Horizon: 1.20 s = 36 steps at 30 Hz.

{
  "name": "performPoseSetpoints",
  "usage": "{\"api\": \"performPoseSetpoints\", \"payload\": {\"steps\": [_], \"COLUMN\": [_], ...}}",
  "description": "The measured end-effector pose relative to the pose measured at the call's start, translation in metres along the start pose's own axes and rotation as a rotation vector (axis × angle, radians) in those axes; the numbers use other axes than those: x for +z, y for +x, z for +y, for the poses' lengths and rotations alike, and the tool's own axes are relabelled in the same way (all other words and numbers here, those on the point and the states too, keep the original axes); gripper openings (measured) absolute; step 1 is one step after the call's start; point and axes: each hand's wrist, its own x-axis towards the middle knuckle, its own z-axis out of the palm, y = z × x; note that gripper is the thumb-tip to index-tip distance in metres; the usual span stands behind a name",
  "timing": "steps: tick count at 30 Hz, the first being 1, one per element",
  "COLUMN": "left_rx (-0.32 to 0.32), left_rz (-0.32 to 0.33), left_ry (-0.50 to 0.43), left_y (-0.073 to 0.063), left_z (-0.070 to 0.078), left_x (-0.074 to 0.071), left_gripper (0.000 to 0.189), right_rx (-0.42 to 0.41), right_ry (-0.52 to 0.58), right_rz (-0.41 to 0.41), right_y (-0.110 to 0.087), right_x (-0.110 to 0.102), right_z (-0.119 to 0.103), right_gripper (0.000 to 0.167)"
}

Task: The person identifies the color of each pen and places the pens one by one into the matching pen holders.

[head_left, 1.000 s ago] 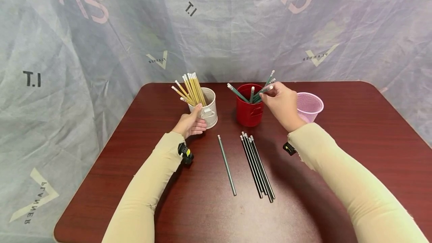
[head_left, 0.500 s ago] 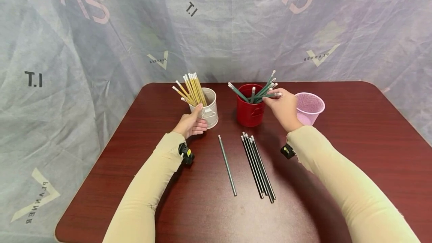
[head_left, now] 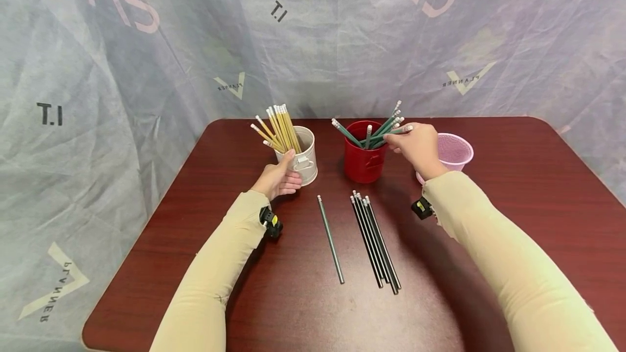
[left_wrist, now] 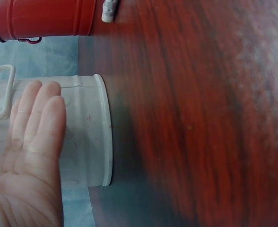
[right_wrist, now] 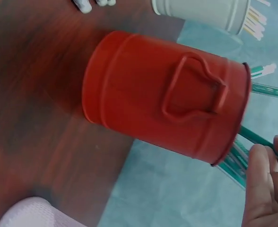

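Observation:
My left hand (head_left: 277, 178) rests against the white metal bucket (head_left: 308, 166), thumb near its rim. In the left wrist view the fingers (left_wrist: 48, 120) lie straight along the bucket's side. Several yellow pencils (head_left: 285, 130) lean inside it, eraser ends up. To the right is the red bucket (head_left: 363, 167) with several green pencils (head_left: 348, 134) fanned out in it. My right hand (head_left: 421, 148) pinches one green pencil (head_left: 398, 131) just outside the red rim. That pencil slants low across the rim, its eraser pointing right; its lower end is hidden in the bucket.
A pink mesh cup (head_left: 454, 151) stands behind my right hand, partly covered by it. On the table (head_left: 274, 297) in front lie a single dark green pencil (head_left: 331, 240) and a bundle of several black pencils (head_left: 373, 240). A grey printed cloth (head_left: 332, 53) hangs behind the table.
My right hand has shifted slightly right, and the green pencil it pinches now leans further to the right with its eraser end farther out. My left hand has stayed at the white bucket.

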Motion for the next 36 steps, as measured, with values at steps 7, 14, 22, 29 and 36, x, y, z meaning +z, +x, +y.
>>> {"api": "performPoseSetpoints", "payload": {"steps": [7, 14, 22, 29, 36], "left_rx": [0.004, 0.006, 0.001, -0.014, -0.013], "left_rz": [-0.009, -0.002, 0.010, 0.017, 0.018], "left_ry": [-0.007, -0.005, 0.006, 0.005, 0.006], "left_y": [-0.003, 0.001, -0.002, 0.000, 0.001], "left_z": [0.001, -0.001, 0.000, 0.000, -0.001], "left_x": [0.003, 0.002, 0.004, 0.004, 0.003], "left_gripper": [0.083, 0.083, 0.083, 0.083, 0.083], "right_rx": [0.066, 0.092, 0.066, 0.082, 0.140], "right_ry": [0.069, 0.234, 0.040, -0.015, 0.118], "right_rz": [-0.059, -0.024, -0.140, -0.163, -0.138], "right_y": [0.004, 0.005, 0.003, -0.001, -0.001], "right_x": [-0.018, -0.033, -0.031, -0.010, 0.010], "right_z": [-0.014, -0.022, -0.020, -0.004, 0.009], "right_gripper": [0.030, 0.014, 0.021, 0.025, 0.027]}}
